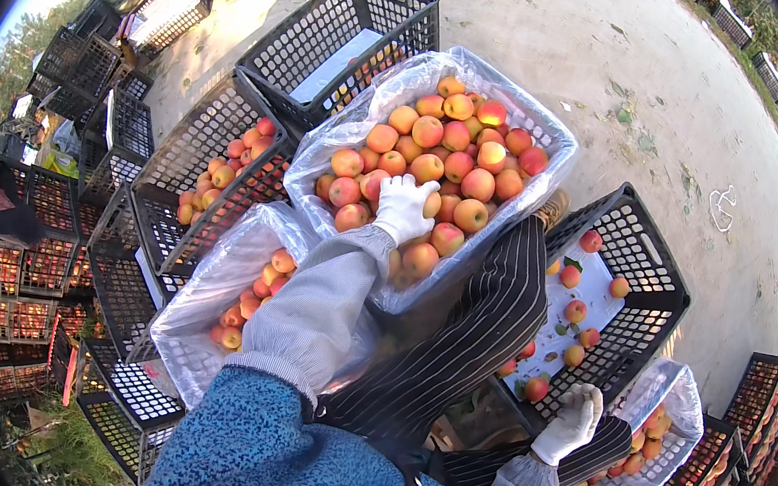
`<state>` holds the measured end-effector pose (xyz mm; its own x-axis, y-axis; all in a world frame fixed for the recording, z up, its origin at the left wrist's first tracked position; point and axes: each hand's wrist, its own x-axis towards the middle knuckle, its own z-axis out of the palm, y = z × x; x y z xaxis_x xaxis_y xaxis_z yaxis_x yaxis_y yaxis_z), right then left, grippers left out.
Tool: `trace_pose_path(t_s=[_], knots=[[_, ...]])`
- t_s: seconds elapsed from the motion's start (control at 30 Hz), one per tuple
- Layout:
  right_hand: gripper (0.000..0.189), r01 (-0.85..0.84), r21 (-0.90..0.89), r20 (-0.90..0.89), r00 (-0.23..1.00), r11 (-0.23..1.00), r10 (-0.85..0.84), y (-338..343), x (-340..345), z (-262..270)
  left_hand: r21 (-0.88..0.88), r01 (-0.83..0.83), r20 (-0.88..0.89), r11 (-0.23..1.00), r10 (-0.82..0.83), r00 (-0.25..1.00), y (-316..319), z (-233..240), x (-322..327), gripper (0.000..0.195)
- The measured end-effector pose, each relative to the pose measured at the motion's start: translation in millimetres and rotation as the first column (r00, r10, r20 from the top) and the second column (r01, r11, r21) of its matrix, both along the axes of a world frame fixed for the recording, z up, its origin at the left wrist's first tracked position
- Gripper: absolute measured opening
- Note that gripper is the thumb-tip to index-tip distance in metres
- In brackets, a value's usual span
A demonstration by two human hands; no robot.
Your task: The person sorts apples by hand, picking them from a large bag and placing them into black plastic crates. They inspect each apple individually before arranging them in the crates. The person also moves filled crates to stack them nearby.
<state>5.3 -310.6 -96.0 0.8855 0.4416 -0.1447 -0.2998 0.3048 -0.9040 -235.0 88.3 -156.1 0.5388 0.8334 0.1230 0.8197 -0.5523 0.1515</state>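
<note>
My left hand [404, 210], in a white glove, reaches into a plastic-lined crate [299, 174] heaped with red-and-yellow apples [456, 167]. Its thumb and fingers curve around one apple [431, 205] at the near part of the heap; the palm side is hidden. Above my lap on the right, my gloved right hand [569, 423] is raised with loosely curled fingers and nothing visible in it. Just beyond it stands a black plastic crate [651, 304] with a pale sheet [594, 319] on its bottom, several scattered apples [575, 311] and some leaves.
Left of the heaped crate are another lined crate [195, 307] and a black crate [156, 178], both partly filled with apples. A black crate [300, 21] stands behind. At lower right sits a lined crate [683, 425] of apples. Stacked crates [22, 263] rise at far left.
</note>
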Motion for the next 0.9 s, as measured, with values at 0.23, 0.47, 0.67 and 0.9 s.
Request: trace_pose_path(t_s=[0.23, 0.47, 0.67, 0.9], knots=[[0.027, -0.009, -0.025, -0.040, 0.999, 1.000, 0.008, -6, 5, -23, -0.352, 0.080, 0.121, 0.933, -0.039, 0.992, -1, 16, -11, 0.072], [0.028, 0.006, -0.042, -0.078, 0.997, 0.999, -0.009, -17, 8, -39, -0.452, -0.062, 0.067, 0.890, 0.103, 0.992, -4, 10, -6, 0.075], [0.029, -0.007, -0.060, -0.095, 0.995, 0.998, 0.002, -21, 11, -51, -0.494, -0.071, -0.221, 0.867, -0.046, 0.974, 21, 5, -32, 0.048], [0.030, 0.006, -0.118, -0.123, 0.992, 0.993, -0.021, -21, 12, -66, -0.474, -0.111, -0.122, 0.874, 0.059, 0.991, 6, 4, -49, 0.043]])
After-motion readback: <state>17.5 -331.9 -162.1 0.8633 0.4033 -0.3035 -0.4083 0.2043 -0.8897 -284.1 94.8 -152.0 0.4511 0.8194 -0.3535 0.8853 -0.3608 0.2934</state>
